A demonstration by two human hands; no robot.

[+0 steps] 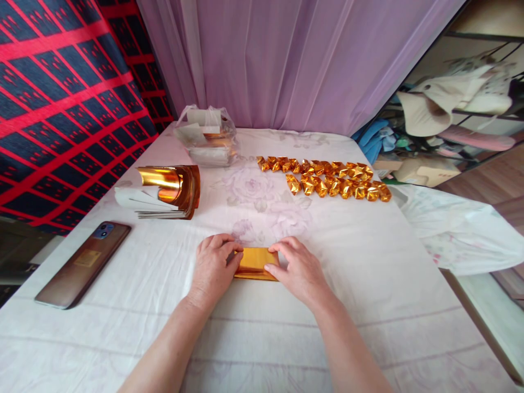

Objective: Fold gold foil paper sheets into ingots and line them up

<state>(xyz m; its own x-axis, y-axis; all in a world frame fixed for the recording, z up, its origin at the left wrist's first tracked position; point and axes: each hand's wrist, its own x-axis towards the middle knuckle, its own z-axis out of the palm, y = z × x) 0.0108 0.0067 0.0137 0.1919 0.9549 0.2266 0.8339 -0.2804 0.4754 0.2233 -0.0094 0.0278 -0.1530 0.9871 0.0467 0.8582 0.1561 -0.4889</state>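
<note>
A folded sheet of shiny gold foil paper [254, 262] lies flat on the table in front of me. My left hand [215, 266] pinches its left end between thumb and fingers. At the opposite end, my right hand [298, 268] grips the paper's right side, the thumb on its face and the fingers along the far edge. Behind the hands sit two rows of small folded gold foil pieces [321, 167], running toward the right. A curled stack of gold and white sheets [158, 191] rests to the left.
A phone [85, 262] lies face down at the left. A clear plastic bag [208, 136] holding more sheets stands at the back. The table has a pale flowered cloth [262, 344]. Beyond its right edge are a white cloth [462, 229] and a loaded shelf [454, 103].
</note>
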